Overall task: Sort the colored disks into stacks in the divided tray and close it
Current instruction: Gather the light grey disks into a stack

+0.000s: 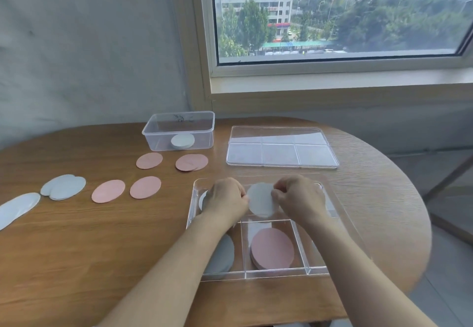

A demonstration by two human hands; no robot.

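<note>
My left hand [225, 200] and right hand [299, 198] each pinch, fingers curled, an edge of a flat white round disk [261, 201] over the upper middle compartment of the clear plastic divided tray [276, 273] at lower centre of the frame. A stack of pink round disks [272, 251] lies in the lower middle compartment; a grey stack [227, 252] fills the one to its left; the clear flat lid [281, 147] lies apart, higher in the frame.

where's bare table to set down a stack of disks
Widest free patch: near table left of the divided tray, this side of the pink disks. Also behind the pale disks. Crowded between the clear tub and tray.
</note>
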